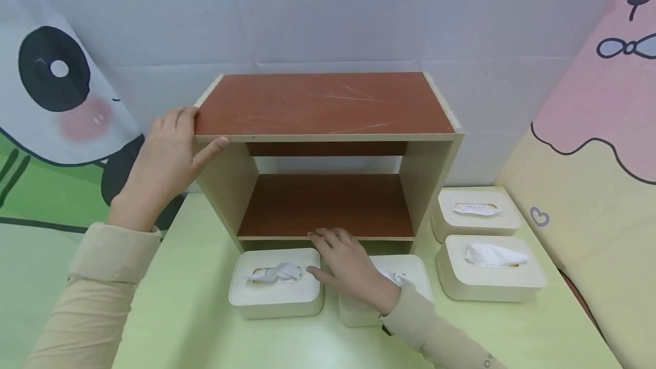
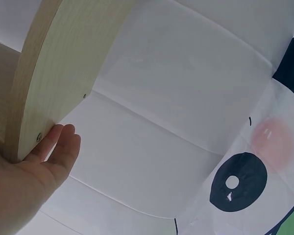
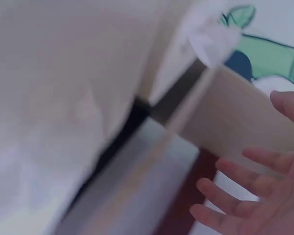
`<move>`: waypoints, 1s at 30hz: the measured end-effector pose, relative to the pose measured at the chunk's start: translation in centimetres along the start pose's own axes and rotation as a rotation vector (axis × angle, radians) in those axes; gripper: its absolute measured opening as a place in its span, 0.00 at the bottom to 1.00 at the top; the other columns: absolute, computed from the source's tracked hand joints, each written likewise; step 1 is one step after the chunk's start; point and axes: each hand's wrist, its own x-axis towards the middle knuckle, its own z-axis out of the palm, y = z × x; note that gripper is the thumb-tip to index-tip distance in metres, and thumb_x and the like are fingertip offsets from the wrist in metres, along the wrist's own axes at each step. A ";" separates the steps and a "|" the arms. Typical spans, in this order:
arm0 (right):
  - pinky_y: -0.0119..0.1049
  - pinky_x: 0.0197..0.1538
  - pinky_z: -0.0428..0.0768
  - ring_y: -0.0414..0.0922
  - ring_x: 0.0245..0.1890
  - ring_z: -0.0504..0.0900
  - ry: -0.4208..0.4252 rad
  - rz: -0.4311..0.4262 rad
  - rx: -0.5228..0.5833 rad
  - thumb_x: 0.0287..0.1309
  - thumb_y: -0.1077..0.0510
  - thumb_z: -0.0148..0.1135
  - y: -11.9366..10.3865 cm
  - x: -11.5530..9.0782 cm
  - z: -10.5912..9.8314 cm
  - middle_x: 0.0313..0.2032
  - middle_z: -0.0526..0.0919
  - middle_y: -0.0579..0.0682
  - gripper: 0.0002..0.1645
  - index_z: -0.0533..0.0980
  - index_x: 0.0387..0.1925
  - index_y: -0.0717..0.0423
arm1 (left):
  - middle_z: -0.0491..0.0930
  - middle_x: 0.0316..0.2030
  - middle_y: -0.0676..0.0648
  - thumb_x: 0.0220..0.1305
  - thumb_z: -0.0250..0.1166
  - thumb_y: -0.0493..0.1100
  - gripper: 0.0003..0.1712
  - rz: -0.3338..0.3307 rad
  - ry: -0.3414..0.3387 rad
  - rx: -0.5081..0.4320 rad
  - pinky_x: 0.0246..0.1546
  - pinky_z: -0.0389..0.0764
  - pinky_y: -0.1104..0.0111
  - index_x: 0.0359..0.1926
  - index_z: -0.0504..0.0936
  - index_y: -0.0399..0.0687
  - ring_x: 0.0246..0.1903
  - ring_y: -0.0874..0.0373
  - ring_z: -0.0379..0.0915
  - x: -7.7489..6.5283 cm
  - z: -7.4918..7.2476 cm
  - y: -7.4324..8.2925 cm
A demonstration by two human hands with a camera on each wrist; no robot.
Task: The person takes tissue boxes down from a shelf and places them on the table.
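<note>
A small two-tier wooden shelf (image 1: 323,104) with a brown top and pale sides stands against the back wall. My left hand (image 1: 166,150) grips its upper left corner, the thumb over the front edge and the fingers along the side. In the left wrist view, fingertips (image 2: 68,134) reach past the pale side panel (image 2: 63,73). My right hand (image 1: 351,269), fingers spread and relaxed, hovers in front of the lower board with nothing in its grasp. Below it are two white tissue boxes, the left one (image 1: 277,306) fully in sight and the right one (image 1: 356,309) partly covered by the hand and sleeve.
Two more tissue boxes, a rear one (image 1: 476,224) and a front one (image 1: 492,286), stand right of the shelf on the pale green table (image 1: 205,323). Cartoon-printed sheets (image 1: 589,107) hang at both sides. The right wrist view is blurred.
</note>
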 end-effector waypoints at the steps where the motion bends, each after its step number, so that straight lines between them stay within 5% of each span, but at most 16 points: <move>1: 0.44 0.55 0.74 0.49 0.54 0.73 0.015 0.004 -0.004 0.57 0.39 0.55 0.3 -0.2 -0.7 0.57 0.72 0.51 0.35 0.66 0.61 0.53 | 0.59 0.59 0.27 0.63 0.49 0.63 0.46 -0.002 -0.001 -0.001 0.55 0.57 0.43 0.65 0.52 0.30 0.54 0.31 0.55 0.0 0.0 0.0; 18: 0.47 0.47 0.77 0.55 0.52 0.72 0.166 0.035 -0.028 0.52 0.49 0.61 6.7 -5.3 -9.3 0.57 0.71 0.57 0.35 0.66 0.60 0.57 | 0.61 0.59 0.28 0.63 0.50 0.64 0.45 -0.002 -0.006 0.026 0.57 0.56 0.44 0.64 0.54 0.30 0.56 0.32 0.55 -0.2 -0.6 -0.1; 30: 0.49 0.42 0.77 0.53 0.48 0.77 0.279 0.122 -0.042 0.51 0.52 0.62 10.9 -8.1 -13.6 0.47 0.79 0.53 0.25 0.73 0.51 0.57 | 0.59 0.61 0.28 0.63 0.49 0.64 0.46 -0.036 -0.020 0.057 0.58 0.54 0.42 0.67 0.51 0.32 0.57 0.29 0.53 -2.8 -1.7 -1.6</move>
